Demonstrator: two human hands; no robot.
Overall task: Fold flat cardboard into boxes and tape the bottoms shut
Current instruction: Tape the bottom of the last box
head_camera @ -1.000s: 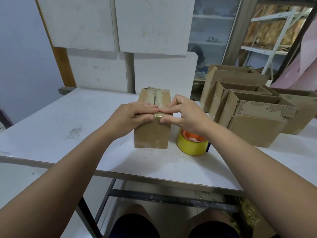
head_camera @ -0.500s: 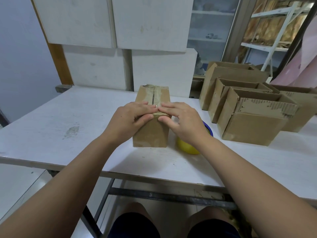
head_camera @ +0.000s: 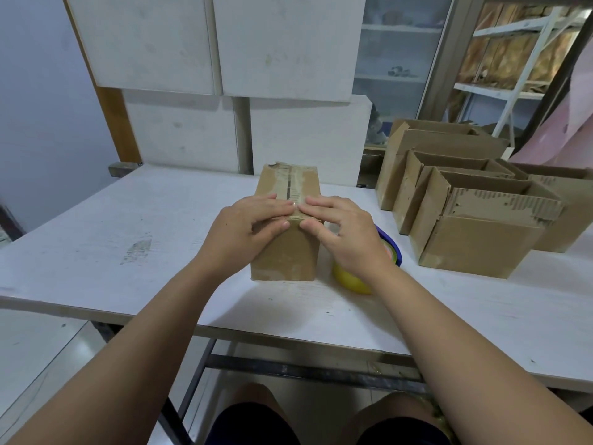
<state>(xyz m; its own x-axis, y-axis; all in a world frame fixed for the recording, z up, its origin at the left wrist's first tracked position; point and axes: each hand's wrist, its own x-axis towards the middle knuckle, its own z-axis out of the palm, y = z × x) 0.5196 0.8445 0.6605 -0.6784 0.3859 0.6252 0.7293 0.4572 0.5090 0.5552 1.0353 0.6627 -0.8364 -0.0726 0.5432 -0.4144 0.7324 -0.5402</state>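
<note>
The box (head_camera: 284,252) stands taped-side up on the bench (head_camera: 128,239) at 12 o'clock. Left hand (head_camera: 244,229) and right hand (head_camera: 348,234) lie flat, fingers (head_camera: 272,201) extended, pressing the tape strip (head_camera: 298,187) over the near edge. Judged light and hollow (panels dent easily): grip both side walls.

Cardboard box (head_camera: 284,255) is coloured brown, dark seam line (head_camera: 288,187) beyond fingertips (head_camera: 282,205); tape roll (head_camera: 353,281) right of fingers: yellow, blue-edged.
</note>
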